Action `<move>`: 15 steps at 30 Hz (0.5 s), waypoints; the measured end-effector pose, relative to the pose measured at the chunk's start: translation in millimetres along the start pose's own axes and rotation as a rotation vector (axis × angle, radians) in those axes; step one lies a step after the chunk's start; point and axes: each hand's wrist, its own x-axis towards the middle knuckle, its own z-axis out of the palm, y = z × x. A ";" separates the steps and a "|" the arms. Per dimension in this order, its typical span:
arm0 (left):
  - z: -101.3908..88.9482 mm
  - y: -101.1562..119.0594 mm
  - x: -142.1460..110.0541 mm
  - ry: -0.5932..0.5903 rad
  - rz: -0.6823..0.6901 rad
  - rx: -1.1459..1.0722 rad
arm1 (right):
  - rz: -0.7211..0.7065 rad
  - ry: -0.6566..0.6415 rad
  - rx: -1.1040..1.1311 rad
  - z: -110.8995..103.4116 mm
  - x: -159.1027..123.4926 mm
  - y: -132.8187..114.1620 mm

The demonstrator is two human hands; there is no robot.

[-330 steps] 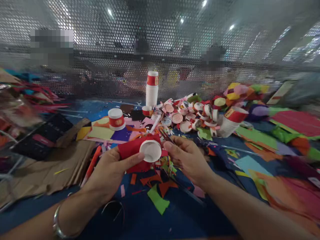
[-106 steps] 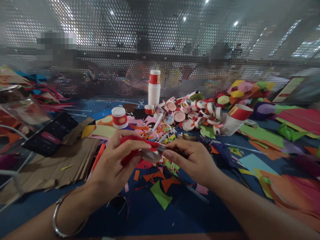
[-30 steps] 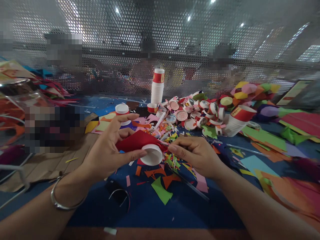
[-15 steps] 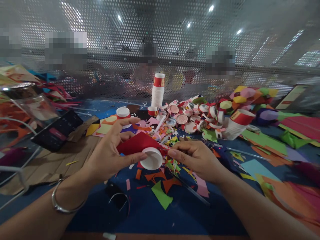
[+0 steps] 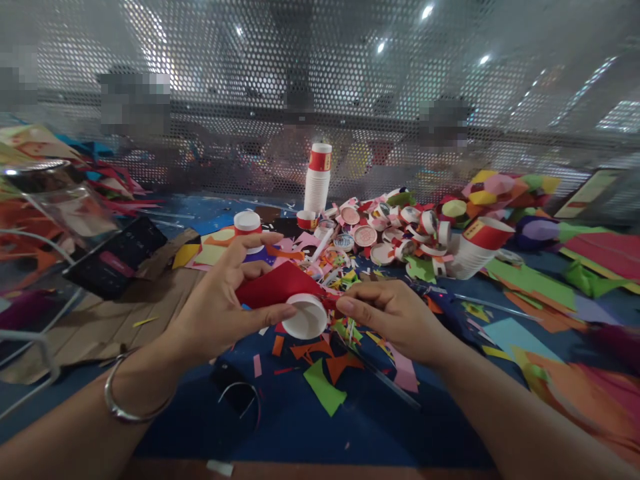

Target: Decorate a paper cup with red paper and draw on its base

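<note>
The left hand (image 5: 213,310) holds the white cup (image 5: 305,317), its thumb laid along the near rim and its forefinger raised well clear, so the hand is spread wide above while the cup sits against the thumb tip. Red paper (image 5: 280,283) lies behind the cup, within the curve of the same hand, and reaches past the cup's rim toward the right hand (image 5: 395,317). There the thumb and forefinger come together in a narrow pinch at the paper's right end; whether they grip the paper or something hidden, I cannot tell. Both hands are above the blue table (image 5: 310,440), over scattered scraps, with a green scrap (image 5: 325,388) nearer the person. Beyond the hands stand a tall cup stack (image 5: 317,190) and a red-banded cup (image 5: 248,221), with a heap of cup pieces (image 5: 367,233) between the tall stack and a leaning stack (image 5: 473,248). On the left, a dark phone (image 5: 117,259) tilts beside flattened cardboard (image 5: 160,293).
</note>
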 end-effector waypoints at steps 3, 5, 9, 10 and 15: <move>-1.5 -2.3 0.7 -0.004 -0.009 -0.015 | -0.002 -0.015 0.048 -0.1 0.2 -0.4; -1.7 -2.8 1.5 -0.012 -0.014 -0.040 | 0.001 -0.025 0.085 0.3 0.1 0.5; -0.4 -1.1 2.0 -0.035 -0.030 -0.118 | 0.034 -0.046 0.199 1.8 -0.7 4.3; -0.3 -0.7 1.8 -0.033 -0.034 -0.123 | 0.042 -0.055 0.230 2.3 -1.0 5.0; -1.9 -0.9 1.1 -0.037 -0.069 -0.137 | 0.063 -0.100 0.348 4.1 -1.3 3.6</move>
